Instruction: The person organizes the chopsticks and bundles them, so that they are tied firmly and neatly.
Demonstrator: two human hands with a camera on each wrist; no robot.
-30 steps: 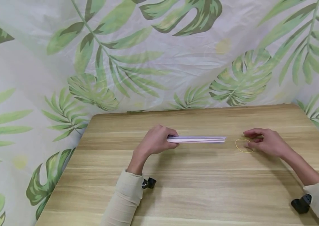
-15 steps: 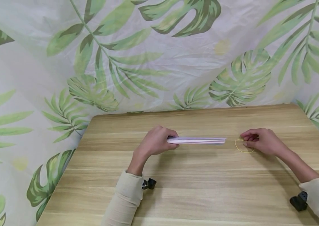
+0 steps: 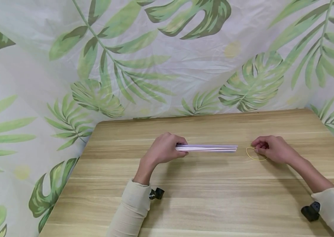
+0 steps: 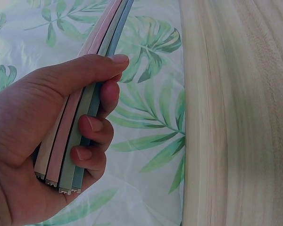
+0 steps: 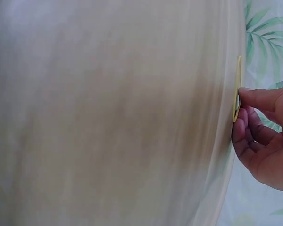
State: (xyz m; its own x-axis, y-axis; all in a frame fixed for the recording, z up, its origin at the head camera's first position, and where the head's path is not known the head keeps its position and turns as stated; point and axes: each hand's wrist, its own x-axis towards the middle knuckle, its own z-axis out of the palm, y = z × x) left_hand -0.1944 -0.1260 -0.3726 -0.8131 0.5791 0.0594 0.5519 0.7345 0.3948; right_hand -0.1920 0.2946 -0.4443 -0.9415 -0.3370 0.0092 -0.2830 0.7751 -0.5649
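Observation:
My left hand point(image 3: 164, 148) grips one end of a bundle of several thin pastel strips point(image 3: 206, 148), held level just above the wooden table point(image 3: 202, 197). In the left wrist view the strips point(image 4: 80, 132) show pink, cream, green and blue edges, with my thumb and curled fingers point(image 4: 92, 125) round them. A yellow rubber band point(image 3: 251, 155) lies flat on the table just right of the bundle's free end. My right hand point(image 3: 270, 149) rests on the band with curled fingers and pinches its near side. The right wrist view shows the band point(image 5: 237, 70) under my fingertips point(image 5: 243, 110).
A leaf-patterned cloth point(image 3: 143, 59) hangs behind and around the table. The table's far edge point(image 3: 202, 115) runs close behind the hands. Wrist camera mounts point(image 3: 156, 193) sit on both cream sleeves.
My right hand has curled its fingers in and closed on the near side of the rubber band. The left hand and the strips have barely moved.

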